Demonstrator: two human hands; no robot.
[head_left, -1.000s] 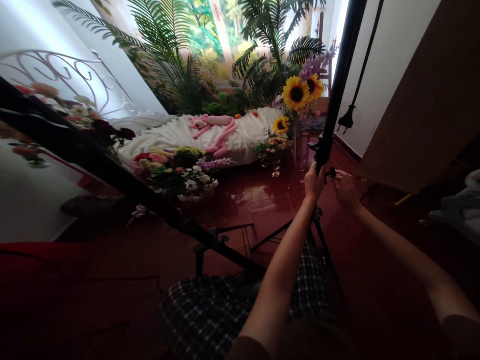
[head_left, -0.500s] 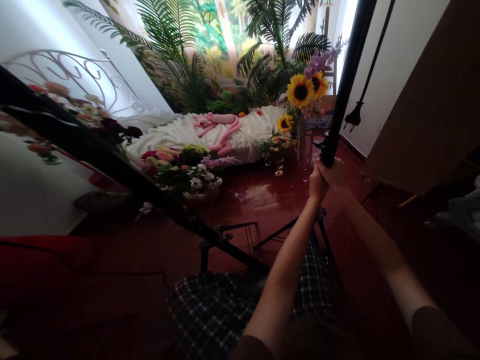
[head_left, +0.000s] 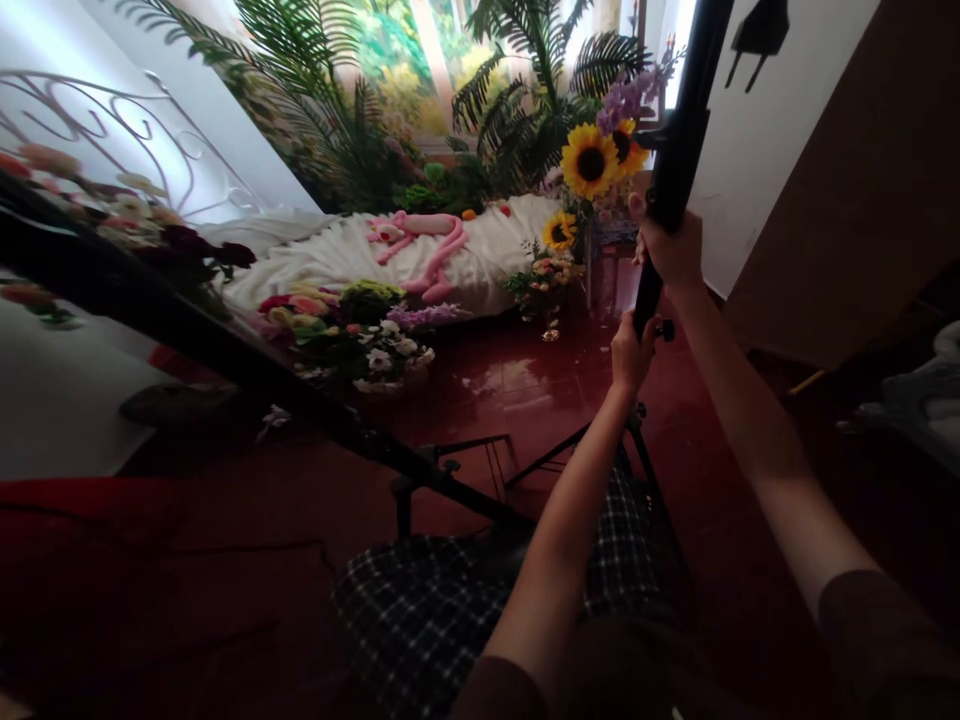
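A black light stand [head_left: 651, 296] rises at the right, its legs spread on the floor in front of my knees. My left hand [head_left: 632, 355] is closed round its lower tube, just beside a small black knob [head_left: 664, 330]. Higher up, my right hand [head_left: 675, 250] wraps the pole directly under a thicker black collar. The fingers of both hands are partly hidden behind the pole. A black two-pin plug [head_left: 759, 40] hangs to the right of the pole's upper part, touching neither hand.
Another black pole [head_left: 225, 345] slants across the left side. Ahead, a bed with a white cover [head_left: 330, 255] carries a pink plush toy [head_left: 427, 225]. Flowers [head_left: 375, 340] and sunflowers [head_left: 590, 162] stand around it. A brown panel [head_left: 840, 230] leans at the right.
My right hand has moved up the pole, away from my left, and the collar sits higher. The dangling plug has risen too. My left hand stays low on the stand.
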